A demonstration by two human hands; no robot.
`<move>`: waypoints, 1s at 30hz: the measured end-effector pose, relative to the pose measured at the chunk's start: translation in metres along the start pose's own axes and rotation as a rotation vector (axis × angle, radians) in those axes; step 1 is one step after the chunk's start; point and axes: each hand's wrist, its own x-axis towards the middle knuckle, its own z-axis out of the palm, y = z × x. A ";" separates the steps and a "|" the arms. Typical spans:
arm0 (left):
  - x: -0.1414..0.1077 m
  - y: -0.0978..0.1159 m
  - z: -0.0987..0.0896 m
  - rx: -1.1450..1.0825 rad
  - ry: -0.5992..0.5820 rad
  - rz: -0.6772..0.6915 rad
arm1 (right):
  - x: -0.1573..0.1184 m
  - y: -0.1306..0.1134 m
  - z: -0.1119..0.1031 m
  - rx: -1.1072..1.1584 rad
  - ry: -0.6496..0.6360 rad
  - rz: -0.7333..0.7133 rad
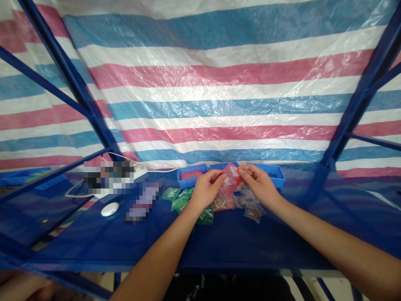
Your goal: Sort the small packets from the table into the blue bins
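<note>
A small pink see-through plastic bag [231,179] is stretched between my two hands above the blue tabletop. My left hand [206,189] pinches its left side between thumb and fingers. On its upper right edge, my right hand [257,183] is closed in the same kind of pinch. Whether anything is inside this bag I cannot tell. Below it lies a pinkish bag with brownish contents [222,203], partly hidden by my left hand. Several green bags with pale pieces [205,216] are spread around my left wrist. Clear bags with brownish pieces [253,210] lie beneath my right hand.
Behind my hands stand blue bins [187,182], [278,175]; the left one holds something pink. Further left are a white oval case [110,209], a blurred oblong item [144,202] and a white power strip with cables [140,171]. Blue frame posts [346,121] and striped sheeting enclose the table.
</note>
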 end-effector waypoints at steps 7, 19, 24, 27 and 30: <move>0.005 -0.006 0.002 -0.327 0.021 -0.162 | 0.000 0.000 0.002 0.107 -0.089 0.042; 0.005 -0.008 0.004 -0.369 0.033 -0.184 | 0.003 0.009 -0.006 0.027 0.043 -0.022; 0.008 -0.017 0.002 -0.208 0.129 -0.107 | 0.005 0.008 -0.005 0.012 0.167 -0.064; 0.004 -0.011 0.002 -0.066 0.124 -0.037 | 0.005 0.008 -0.006 0.032 0.210 -0.097; -0.003 0.001 0.007 -0.026 -0.024 0.042 | 0.003 0.005 -0.004 -0.006 0.099 -0.089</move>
